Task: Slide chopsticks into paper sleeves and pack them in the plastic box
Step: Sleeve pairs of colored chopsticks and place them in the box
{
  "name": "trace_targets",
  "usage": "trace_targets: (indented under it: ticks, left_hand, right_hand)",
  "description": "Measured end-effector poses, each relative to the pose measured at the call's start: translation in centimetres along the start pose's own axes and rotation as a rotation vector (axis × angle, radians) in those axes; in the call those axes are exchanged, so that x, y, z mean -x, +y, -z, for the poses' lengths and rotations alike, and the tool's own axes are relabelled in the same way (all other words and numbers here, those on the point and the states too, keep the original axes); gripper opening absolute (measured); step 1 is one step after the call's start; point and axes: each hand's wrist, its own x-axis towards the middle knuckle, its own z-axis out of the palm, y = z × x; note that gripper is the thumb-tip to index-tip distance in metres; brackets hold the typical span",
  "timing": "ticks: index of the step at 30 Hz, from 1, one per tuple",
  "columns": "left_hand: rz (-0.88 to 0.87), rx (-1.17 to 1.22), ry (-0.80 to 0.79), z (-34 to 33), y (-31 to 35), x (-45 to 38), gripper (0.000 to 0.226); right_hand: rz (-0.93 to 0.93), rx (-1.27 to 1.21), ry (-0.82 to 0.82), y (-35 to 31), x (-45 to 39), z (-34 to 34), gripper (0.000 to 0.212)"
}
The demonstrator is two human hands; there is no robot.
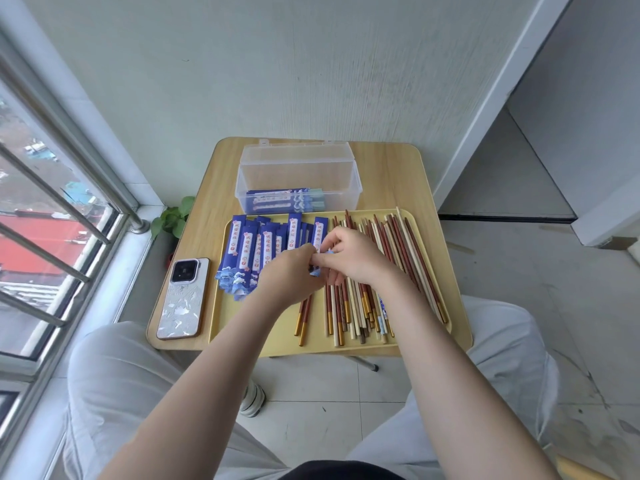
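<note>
Left of your hands, the paper sleeves are deep blue with white wave prints and a white strip of red characters. To their right, the chopsticks mix reddish-brown, cream and gold-tipped on a pale yellow tray.

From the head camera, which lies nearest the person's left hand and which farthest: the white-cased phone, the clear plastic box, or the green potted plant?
Measured from the left hand:
1. Clear plastic box, beyond the hand at the far edge of the wooden table.
2. White-cased phone, lying flat to the hand's left.
3. Green potted plant, off the table's left side, on the floor.
</note>
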Motion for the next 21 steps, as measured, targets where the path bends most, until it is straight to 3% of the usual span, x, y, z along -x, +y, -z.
trace_targets:
  ticks: [3,5,8,13,21]
  left_hand:
    - [0.184,0.047,0.04,-1.1,-1.2,0.0,0.024]
    - [0.292,0.11,-0.021,-1.8,-2.3,0.2,0.027]
    - [0.376,0.181,-0.061,-2.8,-3.2,0.6,0.023]
    - [0.403,0.226,-0.097,-3.8,-3.0,0.8,0.017]
    - [0.422,0.305,-0.165,-4.2,-2.8,0.7,0.02]
  right_hand:
    - [-0.06,0.032,0.064,0.8,0.1,-0.3,0.03]
    - [-0.135,0.2,0.065,1.5,0.2,-0.8,0.019]
    - [-0.26,0.525,0.06,2.6,-0.2,-2.7,0.018]
    - [-0.298,0.806,0.04,2.9,-1.1,-5.5,0.005]
    - [-0.329,0.837,0.044,2.4,-1.4,-6.1,0.019]
